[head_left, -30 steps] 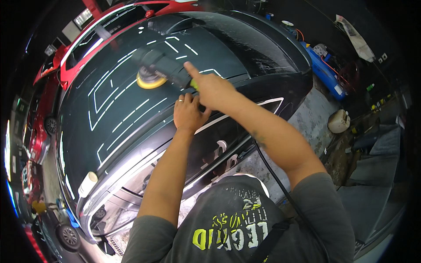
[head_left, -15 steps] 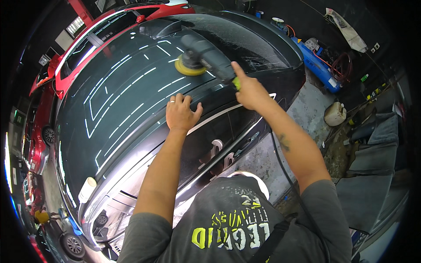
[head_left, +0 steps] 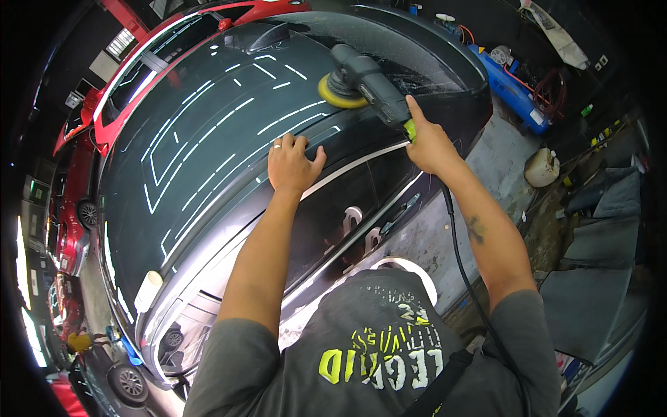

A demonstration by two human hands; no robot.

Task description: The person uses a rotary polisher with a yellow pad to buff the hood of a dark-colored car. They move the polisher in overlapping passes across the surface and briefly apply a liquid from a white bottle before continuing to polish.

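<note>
Bright strips of light reflect across a dark car roof (head_left: 125, 208), which curves down at the right to a sloping window (head_left: 434, 66) marked with pale streaks. Beyond it stands a red car (head_left: 103, 125); to the right, a blue tank (head_left: 517, 101) and a whitish jug (head_left: 542, 168) sit on the stained grey floor (head_left: 490, 184). Near the roof's window end, a dark polisher (head_left: 379, 87) rests its yellow pad (head_left: 338, 100) on the paint. The right hand (head_left: 432, 144) grips its handle, index finger extended along the body. The left hand (head_left: 294, 165) lies on the roof's near edge, fingers spread and holding nothing.
</note>
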